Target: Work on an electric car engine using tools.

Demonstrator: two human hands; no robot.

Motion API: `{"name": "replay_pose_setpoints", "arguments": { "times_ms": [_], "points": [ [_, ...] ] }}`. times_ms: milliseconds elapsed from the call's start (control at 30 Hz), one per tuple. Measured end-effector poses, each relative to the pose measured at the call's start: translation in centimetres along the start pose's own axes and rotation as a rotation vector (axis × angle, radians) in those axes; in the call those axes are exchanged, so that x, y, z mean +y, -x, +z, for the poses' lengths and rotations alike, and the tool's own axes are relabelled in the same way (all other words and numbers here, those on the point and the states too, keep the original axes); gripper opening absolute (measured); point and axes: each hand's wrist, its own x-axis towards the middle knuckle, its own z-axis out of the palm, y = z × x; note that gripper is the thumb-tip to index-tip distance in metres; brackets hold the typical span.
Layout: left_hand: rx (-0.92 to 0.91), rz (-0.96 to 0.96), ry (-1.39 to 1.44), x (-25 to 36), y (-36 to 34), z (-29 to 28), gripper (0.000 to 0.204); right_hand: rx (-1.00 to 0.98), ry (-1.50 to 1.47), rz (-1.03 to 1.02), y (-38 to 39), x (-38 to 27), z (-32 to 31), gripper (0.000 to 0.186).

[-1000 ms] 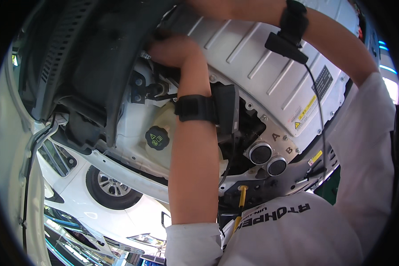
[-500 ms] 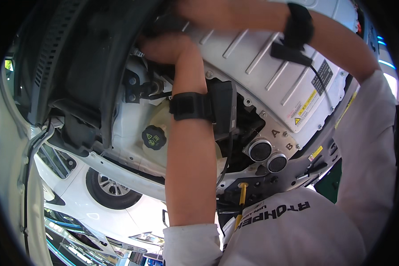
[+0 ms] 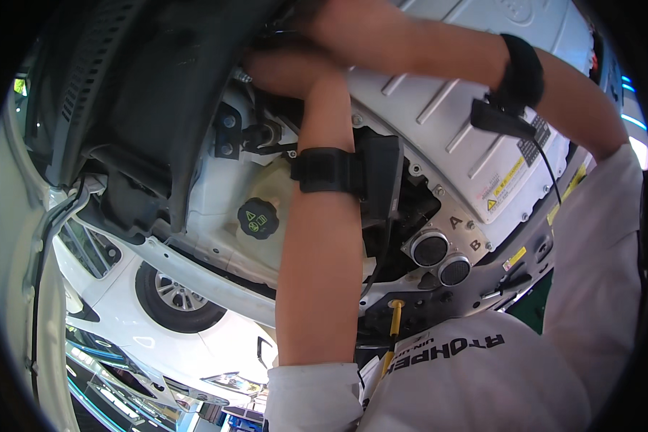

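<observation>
My left hand (image 3: 288,68) reaches into the engine bay under the edge of a black plastic cowl (image 3: 158,86), beside a small metal fitting (image 3: 244,77). My right hand (image 3: 338,29) is above it at the top of the view, near the upper edge of a ribbed silver housing (image 3: 453,122). Both hands are blurred, their fingertips hidden or in shadow. Each forearm wears a black strap with a device and cable. Below are a reservoir's dark cap (image 3: 258,219), a bracket (image 3: 227,137) and two round metal connectors (image 3: 430,248) on a plate.
The car's pale body edge (image 3: 29,288) runs down the left. A yellow rod (image 3: 394,324) stands at the lower front edge. Beyond, a white car (image 3: 122,309) with a visible wheel (image 3: 176,295) is parked; green flooring (image 3: 533,295) shows at lower right.
Both hands stay high in the bay, moving with blur. My right arm has shifted right and slightly down in the view since half a second ago; the whole scene has shifted slightly with the camera.
</observation>
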Motion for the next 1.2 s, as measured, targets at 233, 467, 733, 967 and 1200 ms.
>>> {"name": "replay_pose_setpoints", "arguments": {
  "times_ms": [233,467,733,967,1200],
  "points": [
    [0.044,0.157,-0.163,-1.4,-0.2,0.2,0.028,-0.376,-0.052,0.125,-0.1,-1.9,-2.4,0.025],
    [-0.090,0.071,-0.466,0.6,1.2,0.2,0.032,-0.398,0.046,0.169,0.5,-1.7,-1.4,0.028],
    [0.061,0.272,-0.487,0.8,1.9,0.6,0.030,-0.191,0.049,0.112,1.8,-0.8,0.2,0.027],
    [0.029,0.088,-0.145,0.5,1.1,0.6,0.029,-0.653,0.091,0.340,-0.8,0.5,0.0,0.018],
    [0.082,0.167,-0.232,-0.8,3.5,4.6,0.033,-0.367,0.192,0.119,2.5,0.2,-3.8,0.021]
  ]
}}
